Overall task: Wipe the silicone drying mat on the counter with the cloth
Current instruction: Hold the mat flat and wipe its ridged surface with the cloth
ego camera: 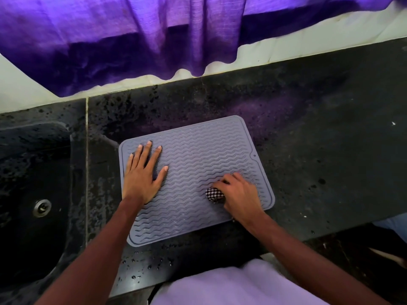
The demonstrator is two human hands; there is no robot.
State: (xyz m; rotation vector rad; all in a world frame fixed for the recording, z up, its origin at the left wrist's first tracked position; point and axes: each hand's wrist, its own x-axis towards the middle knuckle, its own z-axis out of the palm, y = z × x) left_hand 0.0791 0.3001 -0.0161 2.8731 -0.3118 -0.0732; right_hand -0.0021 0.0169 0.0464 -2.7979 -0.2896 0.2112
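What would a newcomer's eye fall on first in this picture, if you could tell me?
Most likely the grey ribbed silicone mat in the middle of the dark counter, with the left hand pressed flat on its left part and the right hand gripping a bunched checkered cloth near its right edge. Next comes the vivid purple curtain hanging across the top.

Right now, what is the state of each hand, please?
Left hand: open, fingers flat, pressing on the drying mat.
Right hand: closed, gripping the bunched checkered cloth on the mat.
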